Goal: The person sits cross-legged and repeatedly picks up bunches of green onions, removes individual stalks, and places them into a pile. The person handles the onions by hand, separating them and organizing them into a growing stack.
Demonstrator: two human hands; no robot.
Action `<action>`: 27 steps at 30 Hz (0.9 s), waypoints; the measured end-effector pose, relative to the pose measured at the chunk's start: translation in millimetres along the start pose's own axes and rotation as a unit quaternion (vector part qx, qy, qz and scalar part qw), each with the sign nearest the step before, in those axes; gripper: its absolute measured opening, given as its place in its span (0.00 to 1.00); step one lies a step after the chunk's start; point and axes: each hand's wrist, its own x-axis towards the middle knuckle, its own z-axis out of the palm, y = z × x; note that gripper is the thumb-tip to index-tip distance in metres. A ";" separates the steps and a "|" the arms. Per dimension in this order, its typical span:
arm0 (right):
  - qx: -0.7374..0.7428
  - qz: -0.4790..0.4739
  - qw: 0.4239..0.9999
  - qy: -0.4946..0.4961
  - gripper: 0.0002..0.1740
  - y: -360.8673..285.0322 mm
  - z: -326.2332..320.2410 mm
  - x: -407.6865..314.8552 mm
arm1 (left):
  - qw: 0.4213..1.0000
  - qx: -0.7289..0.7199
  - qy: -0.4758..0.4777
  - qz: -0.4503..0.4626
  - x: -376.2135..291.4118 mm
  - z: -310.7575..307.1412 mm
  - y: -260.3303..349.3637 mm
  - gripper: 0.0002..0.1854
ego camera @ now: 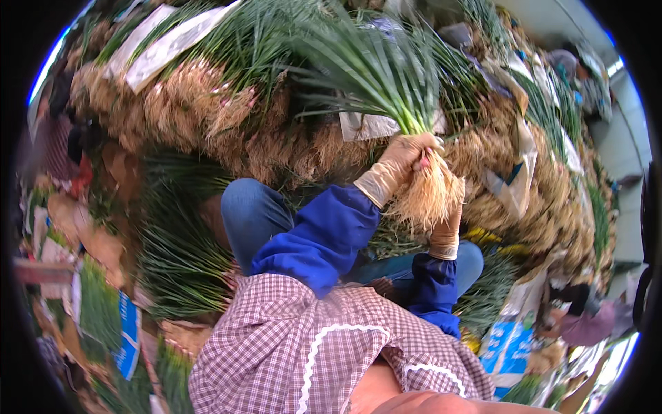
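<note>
My left hand [402, 159], in a tan thin glove with a blue sleeve, grips a bunch of spring onions or green garlic [408, 106] just above the pinkish stem bases. Its long green leaves fan out to the upper left. The pale fibrous roots [426, 194] hang down below my fist. Against the right side of those roots is my gloved right hand [451, 220]. Its fingers are largely hidden behind the roots, so their grip is unclear. Both hands are above my bent knees, in blue jeans [256, 215].
A tall pile of similar plants [289, 139], roots facing me, curves across the front. More bunches [181, 259] lie at my left. White sheeting [173, 49] lies on the pile; a blue-and-white printed sack [509, 341] is at lower right. Other people [584, 321] are at both sides.
</note>
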 end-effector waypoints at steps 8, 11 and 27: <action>0.058 0.054 0.997 0.020 0.27 0.8 -3.6 4.8 | 0.958 -0.195 -0.187 -0.100 -29.5 11.9 8.3 0.14; 0.060 0.077 0.995 0.028 0.26 2.5 7.5 -13.1 | 0.958 -0.241 -0.128 -0.084 -57.6 -22.2 0.4 0.18; 0.303 0.249 0.870 -0.300 0.24 -104.1 211.9 -41.3 | 0.787 0.246 0.020 0.565 -330.0 -158.9 145.9 0.17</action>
